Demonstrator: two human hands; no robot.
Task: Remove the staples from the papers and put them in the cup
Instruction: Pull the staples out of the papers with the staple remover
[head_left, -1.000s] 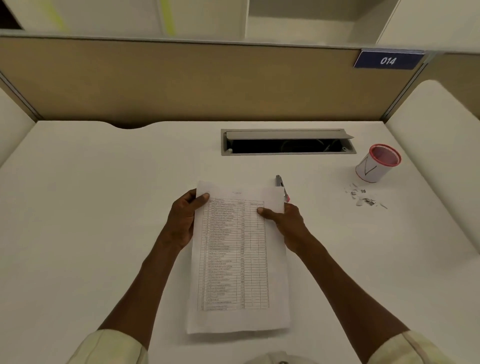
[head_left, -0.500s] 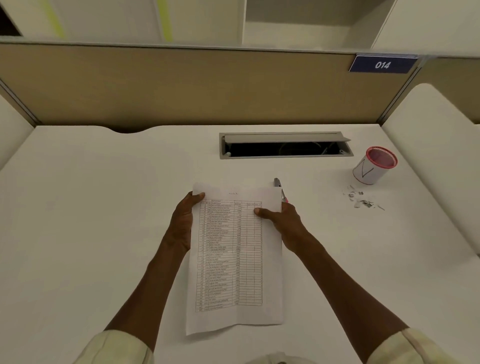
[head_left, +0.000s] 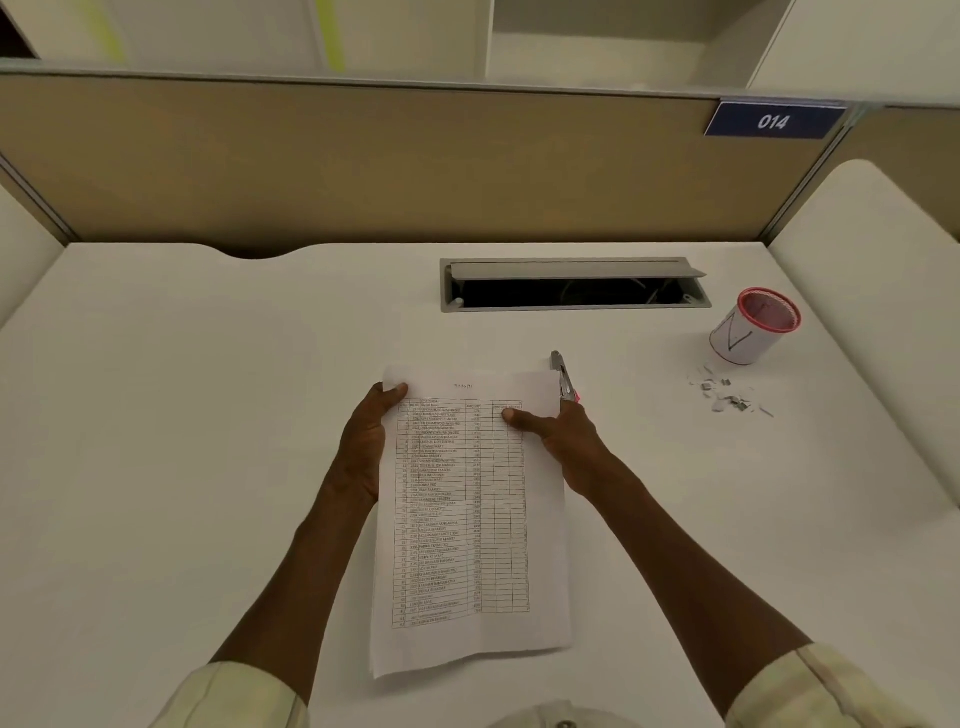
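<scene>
Pale cream sleeves (head_left: 234, 696) cover my upper arms at the near edge, and both bare forearms reach forward over the white desk (head_left: 182, 415). My left hand (head_left: 366, 447) grips the left edge of the papers (head_left: 467, 519) near their top corner, thumb curled onto the printed face. My right hand (head_left: 563, 441) holds the right edge, thumb pressed flat across the table of figures, and it also grasps a metal staple remover (head_left: 563, 379) with a pink handle, whose tip juts out past the top right corner of the sheets. The papers run lengthwise away from me, heading at the far end, tilted slightly so the near end swings left. I cannot tell whether a staple is still in them. Farther off to the right, a scatter of pulled staples and paper scraps (head_left: 727, 395) lies loose on the desk, just in front of the cup (head_left: 748, 332). The cup is white with a red rim, a dark mark on its side, and I cannot make out anything inside it. Behind the papers, the cable hatch (head_left: 571, 286) in the desk stands open.
</scene>
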